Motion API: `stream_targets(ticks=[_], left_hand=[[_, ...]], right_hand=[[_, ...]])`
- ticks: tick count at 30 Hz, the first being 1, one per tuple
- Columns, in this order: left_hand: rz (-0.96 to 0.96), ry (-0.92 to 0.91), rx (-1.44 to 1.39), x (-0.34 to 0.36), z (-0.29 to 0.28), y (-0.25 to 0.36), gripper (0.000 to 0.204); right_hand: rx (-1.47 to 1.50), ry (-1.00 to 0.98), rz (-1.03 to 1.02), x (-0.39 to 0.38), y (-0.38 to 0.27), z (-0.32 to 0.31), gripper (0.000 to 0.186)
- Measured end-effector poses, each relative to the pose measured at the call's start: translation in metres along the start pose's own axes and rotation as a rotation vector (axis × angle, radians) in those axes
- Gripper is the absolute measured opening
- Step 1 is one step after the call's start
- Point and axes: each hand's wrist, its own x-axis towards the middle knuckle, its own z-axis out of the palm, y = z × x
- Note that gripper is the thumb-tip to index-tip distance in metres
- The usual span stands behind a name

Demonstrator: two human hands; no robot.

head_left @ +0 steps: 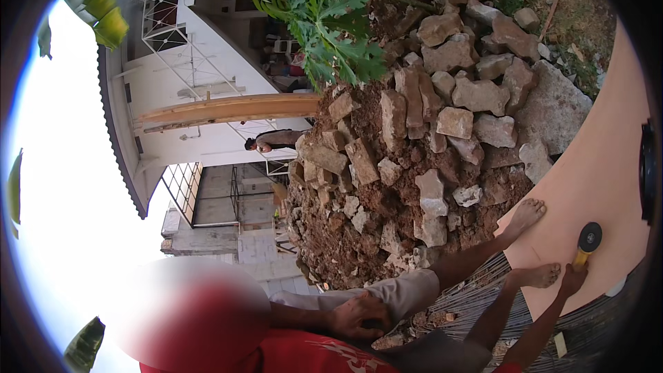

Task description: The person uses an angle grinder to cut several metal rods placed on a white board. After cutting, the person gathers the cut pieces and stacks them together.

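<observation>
Yellow angle grinder with round black disc (586, 243), within co-worker's curled hand (574, 280), near smooth beige sheet's (563, 197) lower edge; wearer's hands out of view, openness and hold impossible to tell.

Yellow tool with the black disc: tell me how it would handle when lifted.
The yellow tool is probably light enough for one hand: a single co-worker's hand grips it. The black disc, broader than the yellow body, may make it end-heavy.
</observation>
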Motion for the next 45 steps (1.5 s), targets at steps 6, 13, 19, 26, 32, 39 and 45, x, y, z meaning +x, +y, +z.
stream_targets(ticks=[6,13,19,26,32,39,45], left_hand=[[0.125,0.139,0.083,-0.002,-0.023,-0.001,0.030],[0.125,-0.089,-0.010,0.001,-0.004,-0.001,0.032],[0.635,-0.155,0.337,0.012,-0.008,0.117,0.032],[0.292,-0.820,-0.151,-0.028,0.020,0.213,0.027],[0.405,-0.799,0.152,-0.048,0.009,0.259,0.027],[0.767,-0.282,0.048,-0.067,-0.037,0.428,0.022],[1.323,0.054,0.021,-0.149,-0.097,0.565,0.021]], right_hand=[[0.128,-0.160,0.071,-0.101,-0.085,-0.128,0.053],[0.214,-0.285,0.039,-0.310,-0.197,-0.333,0.060],[0.776,-0.214,-0.029,-0.488,-0.311,-0.477,0.067],[1.240,-0.280,-0.452,-0.592,-0.443,-0.624,0.067],[1.435,-0.194,-0.733,-0.656,-0.503,-0.740,0.057],[1.434,-0.006,-0.790,-0.697,-0.459,-0.770,0.060],[1.816,0.533,-0.666,-0.725,-0.384,-0.766,0.050]])
